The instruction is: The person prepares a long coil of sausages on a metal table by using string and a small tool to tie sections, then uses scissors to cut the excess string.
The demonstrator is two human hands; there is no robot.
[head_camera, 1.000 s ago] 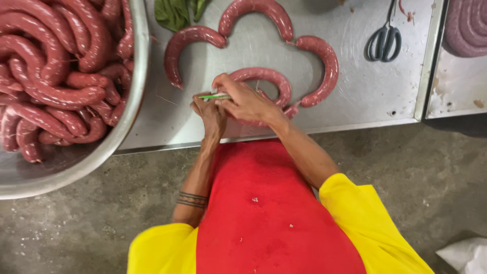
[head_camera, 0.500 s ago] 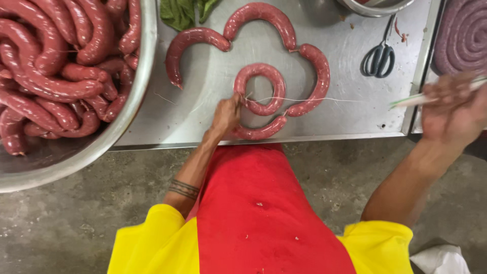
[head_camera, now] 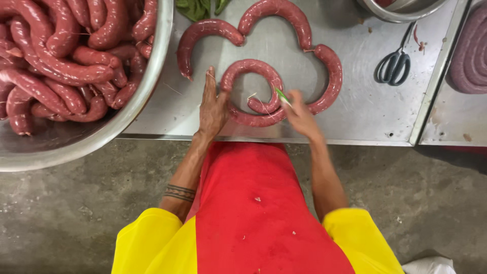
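The right hand (head_camera: 300,115), flung far out to the side half a second ago with the string drawn taut, is now back at the coil, just beside the left hand (head_camera: 212,107). The long string that ran across the table is no longer stretched; only short pale ends show near the fingers.

The left hand lies flat and open, fingers straight and pointing away from the body, its palm edge pressed against the left flank of the coiled sausage (head_camera: 252,91). It appears to brace the coil so that the spiral keeps its shape while the other hand works. The right hand is closed in a pinch on a thin green-and-pale needle or sliver (head_camera: 282,96), whose tip points into the inner end of the coil, just ahead of the fingertips. That grip looks suited to threading or tying at the spot where the sausage end curls in.

The coil lies on the steel table (head_camera: 355,116), touching both hands. Beyond the fingertips the rest of the sausage chain (head_camera: 276,12) arches away in linked curves. Well off to the right of the right hand lie scissors (head_camera: 392,66); to the left of the left hand stands a big metal bowl (head_camera: 152,86) heaped with finished sausages (head_camera: 61,61).
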